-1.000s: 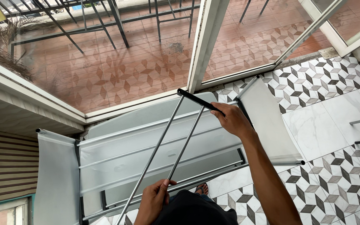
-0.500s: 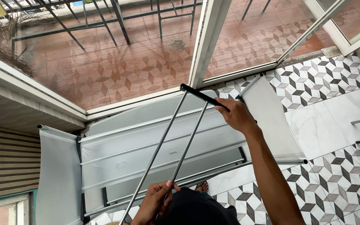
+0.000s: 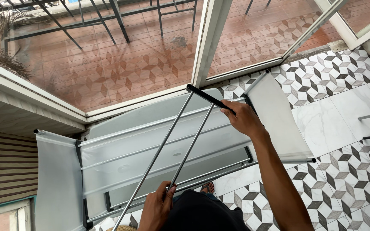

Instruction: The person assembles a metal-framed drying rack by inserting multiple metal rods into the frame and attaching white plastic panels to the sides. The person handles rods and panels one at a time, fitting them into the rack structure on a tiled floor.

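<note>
I look down at a pale grey folding frame with fabric panels [image 3: 150, 141] standing on the floor below me. Above it I hold a metal rod piece with two thin silver rods [image 3: 174, 141] and a black bar [image 3: 208, 97] at its far end. My right hand [image 3: 241, 119] grips the black bar near its right end. My left hand [image 3: 157, 207] is closed round the near end of one silver rod, close to my body. Side flaps of the frame stick out at left [image 3: 58, 179] and right [image 3: 275, 115].
A glass door with a white frame [image 3: 210, 40] stands just beyond the frame, with a red-tiled terrace and dark metal furniture legs [image 3: 116, 19] outside. Patterned black-and-white tiles [image 3: 343, 171] cover the floor at right. A ribbed wall [image 3: 5, 167] is at left.
The rod piece and both hands have shifted slightly to the right and up in view; the grips look unchanged.
</note>
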